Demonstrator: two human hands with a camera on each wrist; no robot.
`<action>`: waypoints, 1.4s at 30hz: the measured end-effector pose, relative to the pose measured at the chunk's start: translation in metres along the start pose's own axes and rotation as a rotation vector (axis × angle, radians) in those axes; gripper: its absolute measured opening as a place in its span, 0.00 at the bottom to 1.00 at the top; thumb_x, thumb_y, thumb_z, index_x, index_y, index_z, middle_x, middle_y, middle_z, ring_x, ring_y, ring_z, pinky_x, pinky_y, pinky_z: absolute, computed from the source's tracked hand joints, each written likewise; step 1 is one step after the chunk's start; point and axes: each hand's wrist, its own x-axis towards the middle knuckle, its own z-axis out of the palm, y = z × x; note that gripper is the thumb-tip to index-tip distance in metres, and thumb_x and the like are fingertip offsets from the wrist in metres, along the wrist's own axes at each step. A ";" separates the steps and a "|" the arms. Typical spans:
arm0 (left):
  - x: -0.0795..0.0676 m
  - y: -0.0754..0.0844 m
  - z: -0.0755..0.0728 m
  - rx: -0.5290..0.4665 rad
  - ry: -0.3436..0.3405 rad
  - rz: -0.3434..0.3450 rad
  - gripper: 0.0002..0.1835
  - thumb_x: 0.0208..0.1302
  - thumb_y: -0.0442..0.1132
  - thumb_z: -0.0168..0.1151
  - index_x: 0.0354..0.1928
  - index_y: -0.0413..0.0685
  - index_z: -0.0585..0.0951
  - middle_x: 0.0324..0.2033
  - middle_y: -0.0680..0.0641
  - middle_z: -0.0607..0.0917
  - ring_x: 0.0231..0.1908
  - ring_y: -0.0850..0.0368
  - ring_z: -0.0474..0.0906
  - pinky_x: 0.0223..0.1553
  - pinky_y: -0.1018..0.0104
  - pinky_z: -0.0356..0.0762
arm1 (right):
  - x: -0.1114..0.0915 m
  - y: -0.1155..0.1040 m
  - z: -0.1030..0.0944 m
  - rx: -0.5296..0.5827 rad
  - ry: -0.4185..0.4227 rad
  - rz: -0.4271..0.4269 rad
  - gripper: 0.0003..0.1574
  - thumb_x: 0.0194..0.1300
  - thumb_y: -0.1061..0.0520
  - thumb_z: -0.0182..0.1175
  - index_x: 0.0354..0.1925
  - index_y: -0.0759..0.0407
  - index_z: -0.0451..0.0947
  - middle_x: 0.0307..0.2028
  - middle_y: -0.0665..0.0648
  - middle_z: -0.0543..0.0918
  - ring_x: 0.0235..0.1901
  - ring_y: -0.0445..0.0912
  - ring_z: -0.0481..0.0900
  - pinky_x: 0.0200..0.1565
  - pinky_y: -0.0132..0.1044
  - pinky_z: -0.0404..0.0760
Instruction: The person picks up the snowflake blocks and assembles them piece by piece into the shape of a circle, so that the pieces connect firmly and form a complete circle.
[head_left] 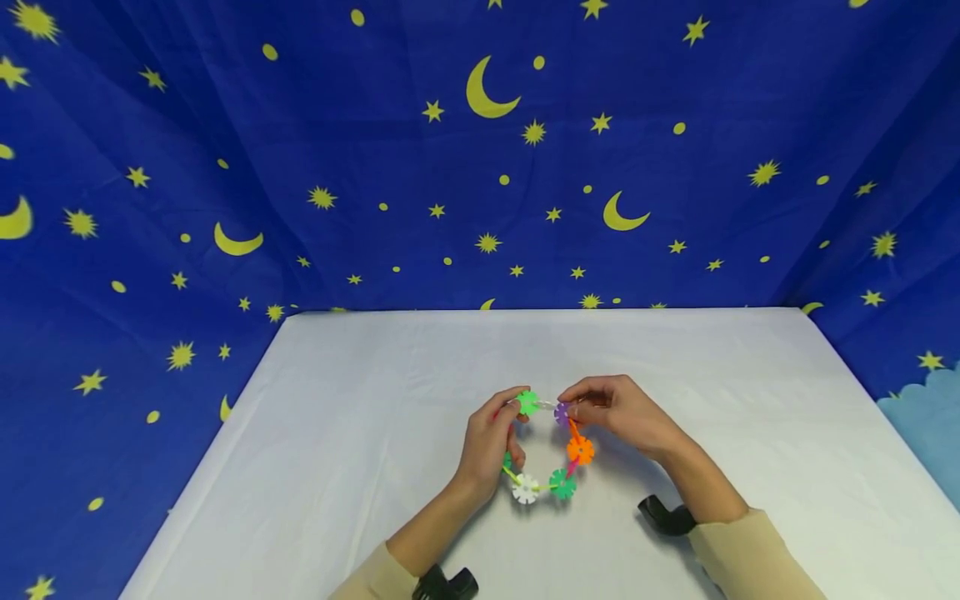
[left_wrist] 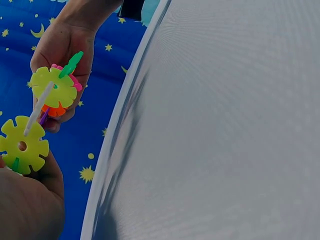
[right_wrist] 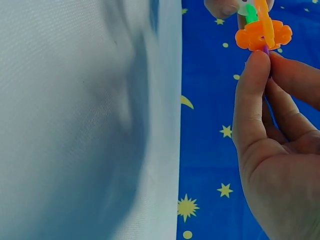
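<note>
A ring of notched plastic flower discs joined by short sticks is held up over the table between both hands. At its upper left, my left hand (head_left: 483, 446) pinches a light green disc (head_left: 528, 403) between thumb and fingers. My right hand (head_left: 626, 417) pinches a purple disc (head_left: 561, 413) across from it, and a whitish stick (head_left: 547, 405) spans the two. Down the ring follow an orange disc (head_left: 581, 451), a green disc (head_left: 562, 483) and a white disc (head_left: 525, 488). Left-hand fingers partly hide the left side. In the right wrist view, an orange flower piece (right_wrist: 262, 36) sits just beyond the fingertips.
A white cloth (head_left: 360, 417) covers the table. Dark blue curtains (head_left: 405, 158) with yellow moons and stars stand behind it and at both sides. Black wrist-worn devices (head_left: 666, 517) show under the forearms near the front.
</note>
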 end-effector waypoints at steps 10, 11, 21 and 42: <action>0.001 -0.003 -0.001 0.033 0.035 0.004 0.14 0.71 0.43 0.53 0.53 0.54 0.82 0.36 0.35 0.78 0.08 0.57 0.65 0.10 0.66 0.70 | 0.001 0.002 0.001 -0.029 0.017 -0.022 0.11 0.64 0.62 0.61 0.45 0.58 0.83 0.41 0.58 0.84 0.40 0.53 0.82 0.44 0.46 0.82; 0.002 -0.003 -0.001 0.041 0.044 0.003 0.13 0.71 0.42 0.53 0.53 0.55 0.82 0.36 0.36 0.78 0.08 0.57 0.65 0.10 0.66 0.69 | 0.001 0.002 0.001 -0.034 0.019 -0.028 0.11 0.64 0.62 0.61 0.45 0.58 0.84 0.41 0.58 0.84 0.40 0.53 0.82 0.44 0.47 0.82; -0.008 0.021 0.006 0.094 0.042 -0.017 0.14 0.70 0.36 0.51 0.52 0.50 0.83 0.35 0.36 0.79 0.08 0.59 0.63 0.08 0.68 0.66 | 0.000 -0.001 0.003 -0.025 -0.002 -0.062 0.09 0.65 0.60 0.62 0.44 0.58 0.84 0.39 0.57 0.85 0.35 0.53 0.82 0.41 0.53 0.82; 0.002 -0.007 0.001 0.160 0.011 0.027 0.15 0.71 0.43 0.53 0.54 0.53 0.82 0.36 0.33 0.79 0.09 0.60 0.64 0.09 0.70 0.66 | 0.002 0.003 0.009 -0.107 0.038 -0.083 0.09 0.63 0.62 0.63 0.42 0.59 0.85 0.37 0.54 0.85 0.33 0.49 0.83 0.37 0.46 0.83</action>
